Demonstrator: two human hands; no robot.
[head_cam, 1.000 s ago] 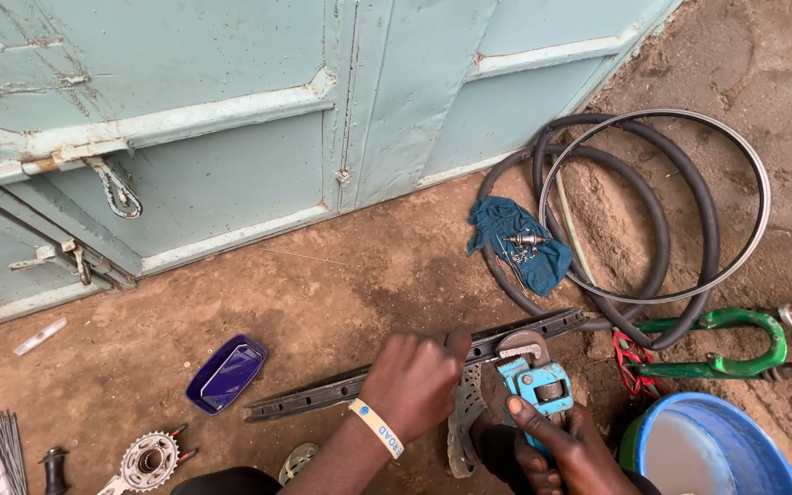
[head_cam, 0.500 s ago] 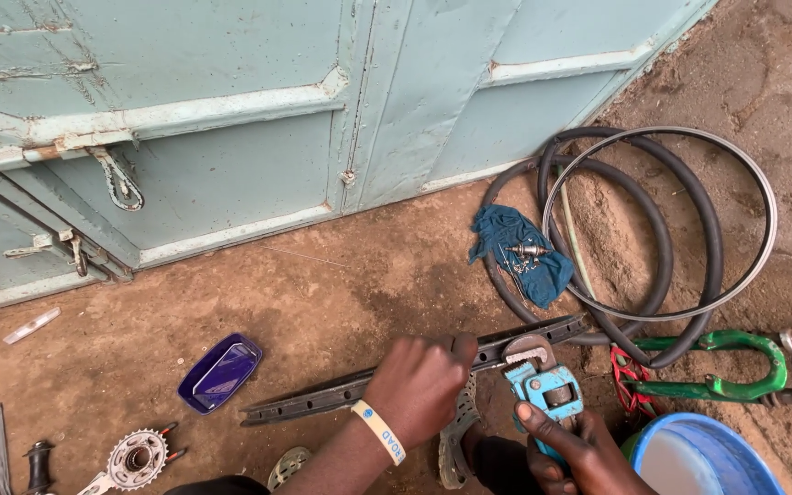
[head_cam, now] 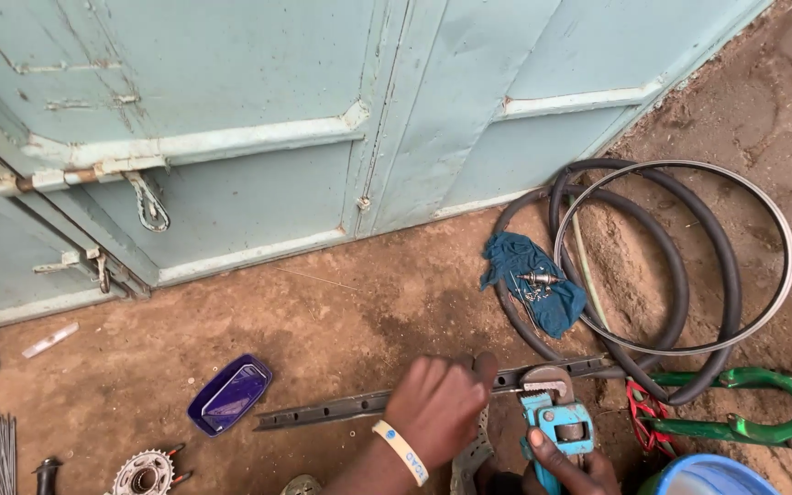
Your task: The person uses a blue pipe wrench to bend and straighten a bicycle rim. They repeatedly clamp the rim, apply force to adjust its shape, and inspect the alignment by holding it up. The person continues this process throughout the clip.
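My right hand (head_cam: pixel 566 463) is cut off by the frame's bottom edge, gripping the blue pipe wrench (head_cam: pixel 554 420), whose handle stays hidden below. My left hand (head_cam: pixel 437 408) presses the long metal bar (head_cam: pixel 341 406) lying left-right on the dirt floor; wrench jaws point up onto it.

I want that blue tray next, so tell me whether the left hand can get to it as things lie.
Probably yes. The left hand rests on the metal bar, and the blue tray lies on open dirt just beyond the bar's end, with nothing standing between them.
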